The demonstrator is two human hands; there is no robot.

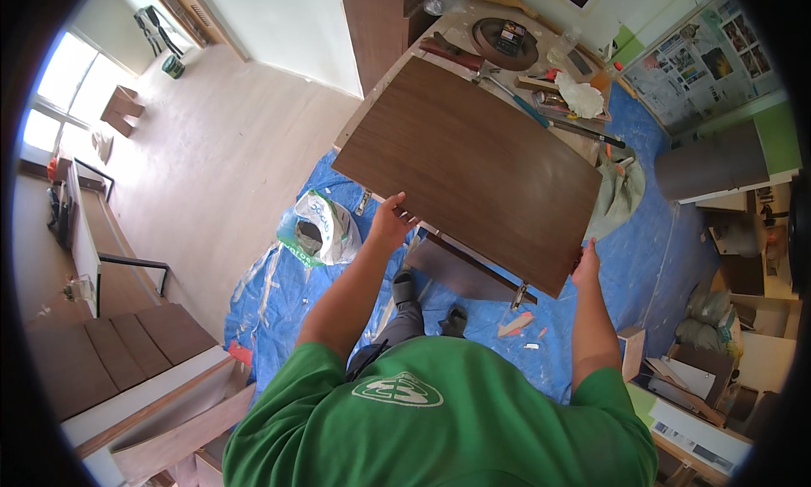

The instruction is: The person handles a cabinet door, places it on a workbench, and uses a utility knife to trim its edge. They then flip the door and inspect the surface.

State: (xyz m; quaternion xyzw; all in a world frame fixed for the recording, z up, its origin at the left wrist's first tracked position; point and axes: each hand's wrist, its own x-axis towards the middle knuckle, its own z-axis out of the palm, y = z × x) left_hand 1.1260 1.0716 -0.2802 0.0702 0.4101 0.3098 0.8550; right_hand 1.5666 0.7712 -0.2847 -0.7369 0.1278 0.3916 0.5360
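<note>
A brown wood-grain panel (473, 170), which looks like a cabinet door, lies tilted across the view, its far part over a cluttered worktop (452, 31). My left hand (394, 223) grips its near edge, fingers partly hidden beneath. At the right-hand corner, my right hand (585, 266) is closed on the panel's edge. Metal hinges show below the near edge, one hinge (363, 202) left of my left hand and another hinge (518, 297) nearer my right. Whether both belong to the held panel I cannot tell. Under it another brown board (463, 272) is partly visible.
Blue plastic sheeting (279, 305) covers the floor around my feet. An open white and green bag (325, 233) stands at left. The worktop carries a round brown dish (504, 43), a long-handled tool (528, 108) and crumpled paper (580, 96). Stacked brown panels (139, 352) sit lower left.
</note>
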